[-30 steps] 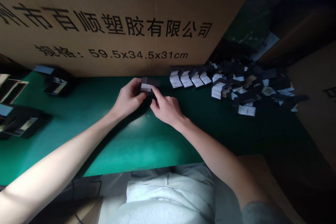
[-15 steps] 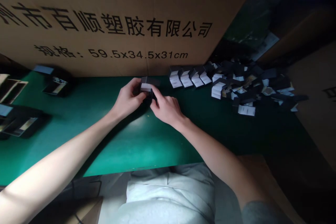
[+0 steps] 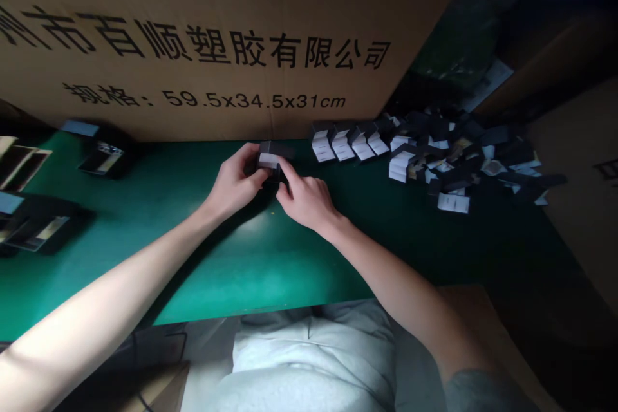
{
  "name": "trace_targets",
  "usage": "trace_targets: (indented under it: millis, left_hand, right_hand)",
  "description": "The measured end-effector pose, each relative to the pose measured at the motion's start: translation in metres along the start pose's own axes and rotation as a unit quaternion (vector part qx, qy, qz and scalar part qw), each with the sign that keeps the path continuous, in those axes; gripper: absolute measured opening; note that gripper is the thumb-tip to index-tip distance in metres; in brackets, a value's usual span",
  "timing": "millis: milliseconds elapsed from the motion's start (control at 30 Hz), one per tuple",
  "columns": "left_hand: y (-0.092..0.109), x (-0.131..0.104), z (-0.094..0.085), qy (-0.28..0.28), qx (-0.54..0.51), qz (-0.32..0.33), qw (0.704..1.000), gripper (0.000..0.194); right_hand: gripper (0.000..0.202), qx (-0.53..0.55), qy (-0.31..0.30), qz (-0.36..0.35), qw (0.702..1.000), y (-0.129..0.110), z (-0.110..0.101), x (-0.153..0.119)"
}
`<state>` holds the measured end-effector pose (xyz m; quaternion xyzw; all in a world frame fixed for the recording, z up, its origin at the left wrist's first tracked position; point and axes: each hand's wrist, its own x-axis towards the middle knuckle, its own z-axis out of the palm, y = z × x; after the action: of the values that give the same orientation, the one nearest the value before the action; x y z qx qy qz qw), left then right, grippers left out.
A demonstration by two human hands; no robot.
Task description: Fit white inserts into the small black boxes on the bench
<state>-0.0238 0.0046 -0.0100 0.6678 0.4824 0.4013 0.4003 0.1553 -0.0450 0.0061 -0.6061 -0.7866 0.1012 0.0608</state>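
Note:
In the middle of the green table, near its back edge, my left hand is closed around a small black box with a white panel facing me. My right hand meets the box from the other side. Its index finger touches the white panel, the thumb is close to the box's lower edge, and the other fingers are curled. What lies inside the box is hidden by my fingers and shadow.
Behind the green table stands a large printed cardboard carton. On the right, several white-lined folded pieces stand in a row beside a dark heap of similar pieces. Black open boxes sit on the left.

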Motion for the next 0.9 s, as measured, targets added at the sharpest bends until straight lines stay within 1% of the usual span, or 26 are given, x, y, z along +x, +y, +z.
trace_targets:
  millis: [500, 667, 900]
  left_hand:
    - [-0.0004, 0.0009, 0.0004, 0.003, 0.005, 0.017, 1.000, 0.033]
    - [0.0009, 0.0002, 0.0002, 0.003, 0.003, 0.005, 1.000, 0.035]
    - [-0.0034, -0.0001, 0.0011, 0.007, 0.008, 0.021, 1.000, 0.029]
  right_hand:
    - [0.065, -0.002, 0.007, -0.001, 1.000, 0.0003, 0.0009, -0.0002]
    - [0.068, -0.002, 0.008, 0.000, 1.000, 0.0007, 0.0025, 0.0006]
    - [0.068, 0.006, 0.006, -0.006, 1.000, 0.0007, 0.0011, -0.0001]
